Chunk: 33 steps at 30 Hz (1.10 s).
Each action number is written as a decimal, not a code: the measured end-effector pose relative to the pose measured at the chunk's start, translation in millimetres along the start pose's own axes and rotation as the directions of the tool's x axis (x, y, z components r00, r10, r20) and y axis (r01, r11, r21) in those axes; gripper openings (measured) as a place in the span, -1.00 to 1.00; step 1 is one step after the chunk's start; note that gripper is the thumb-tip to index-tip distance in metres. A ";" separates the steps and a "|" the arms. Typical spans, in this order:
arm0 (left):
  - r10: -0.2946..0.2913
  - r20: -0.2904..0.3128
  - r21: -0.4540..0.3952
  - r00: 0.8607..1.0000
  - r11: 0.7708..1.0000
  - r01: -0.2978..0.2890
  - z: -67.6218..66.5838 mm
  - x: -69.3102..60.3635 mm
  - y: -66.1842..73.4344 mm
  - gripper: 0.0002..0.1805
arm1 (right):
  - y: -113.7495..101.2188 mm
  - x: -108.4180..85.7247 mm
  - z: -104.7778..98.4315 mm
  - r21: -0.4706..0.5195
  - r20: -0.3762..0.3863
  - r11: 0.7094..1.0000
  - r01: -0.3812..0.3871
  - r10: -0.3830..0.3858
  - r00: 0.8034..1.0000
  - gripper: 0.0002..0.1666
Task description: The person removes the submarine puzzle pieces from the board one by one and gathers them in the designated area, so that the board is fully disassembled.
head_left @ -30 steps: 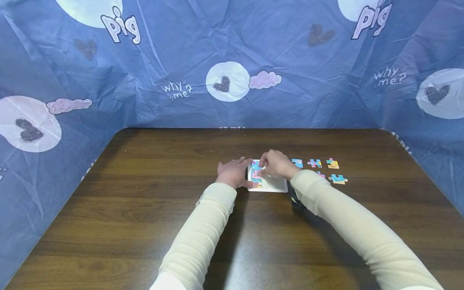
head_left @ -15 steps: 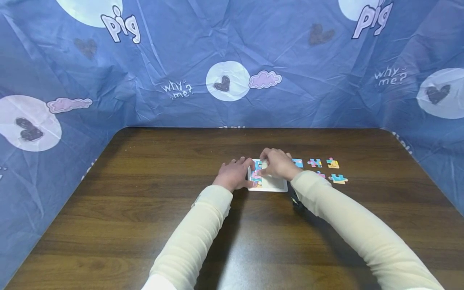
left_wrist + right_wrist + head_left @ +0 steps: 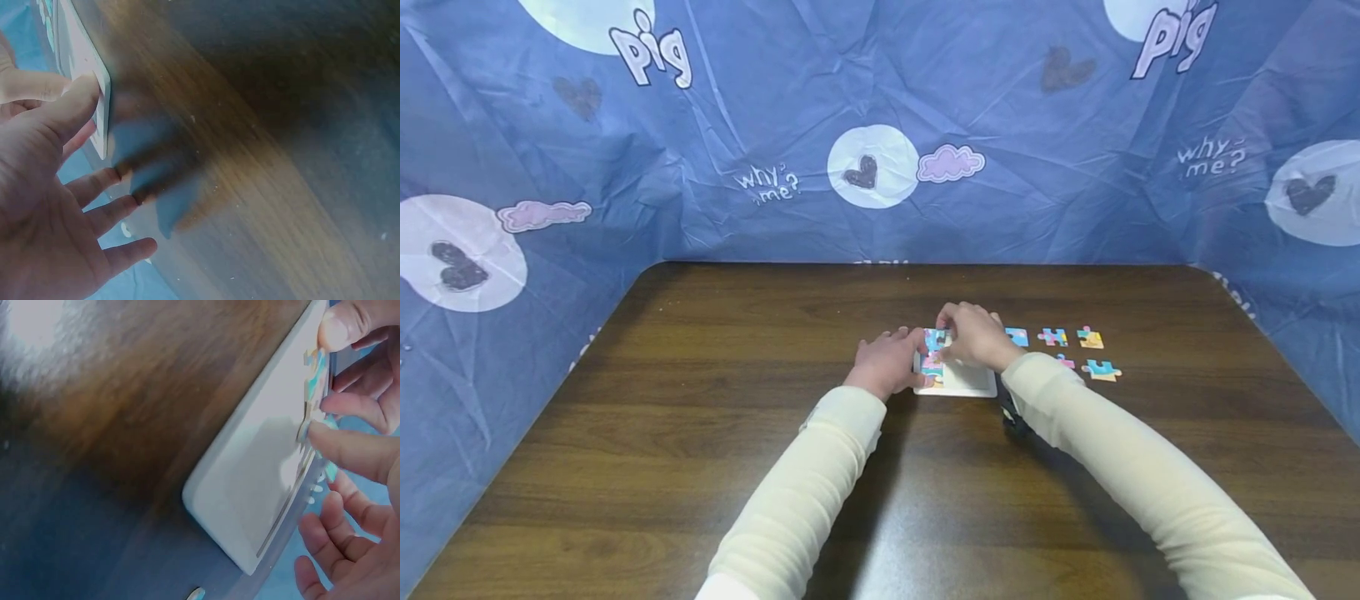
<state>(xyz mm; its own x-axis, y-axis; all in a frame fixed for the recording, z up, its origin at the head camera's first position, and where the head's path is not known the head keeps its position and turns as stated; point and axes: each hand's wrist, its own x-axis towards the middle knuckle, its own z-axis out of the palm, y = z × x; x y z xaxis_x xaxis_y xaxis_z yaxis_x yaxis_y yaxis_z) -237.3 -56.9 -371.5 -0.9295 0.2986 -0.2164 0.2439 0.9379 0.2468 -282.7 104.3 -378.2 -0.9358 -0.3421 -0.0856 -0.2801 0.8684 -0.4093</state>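
A shallow white puzzle tray (image 3: 972,385) lies on the table, with fitted jigsaw pieces (image 3: 932,363) along its left side. My left hand (image 3: 883,362) rests on the tray's left edge, thumb and index finger pressing there. In the left wrist view its thumb (image 3: 81,100) lies over the rim, other fingers spread. From the right, my right hand (image 3: 979,337) reaches over the tray and pinches a blue puzzle piece (image 3: 942,337) against the fitted ones. Its thumb (image 3: 319,436) touches that piece's edge in the right wrist view; the fingers partly hide it.
Loose jigsaw pieces lie right of the tray: a blue one (image 3: 1017,337), a multicoloured one (image 3: 1053,337), a yellow one (image 3: 1090,337), a pink one (image 3: 1065,361) and a teal one (image 3: 1102,370). A dark device (image 3: 1011,415) sits under the right wrist. Blue printed cloth (image 3: 880,233) surrounds the brown table (image 3: 737,333).
My left index finger has bent slightly at the tray's upper left, and the left forearm has shifted a little left. My right hand stays over the same spot with small finger adjustments.
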 end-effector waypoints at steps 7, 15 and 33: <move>-0.005 0.000 0.001 1.000 1.000 0.005 -3.8 -2.4 3.0 -0.57 | 2.2 -3.7 -5.8 -0.103 0.002 0.994 0.022 -0.022 1.000 -0.62; -0.018 0.031 0.005 0.999 1.000 0.018 -2.8 0.1 0.7 -0.55 | 3.2 -5.3 -4.6 -0.222 -0.008 0.971 0.091 -0.096 0.995 -0.56; -0.010 -0.003 0.026 1.000 1.000 0.010 -3.6 -1.0 2.5 -0.52 | 28.7 -11.8 -17.0 -0.288 0.057 0.916 0.280 -0.276 0.959 -0.63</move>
<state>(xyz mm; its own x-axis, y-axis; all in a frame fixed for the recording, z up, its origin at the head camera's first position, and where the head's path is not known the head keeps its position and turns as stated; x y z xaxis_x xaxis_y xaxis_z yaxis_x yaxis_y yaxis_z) -236.8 -55.5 -367.3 -0.9326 0.2891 -0.2161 0.2419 0.9449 0.2205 -283.3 139.4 -373.4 -0.8084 -0.5883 -0.0205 -0.5806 0.8025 -0.1373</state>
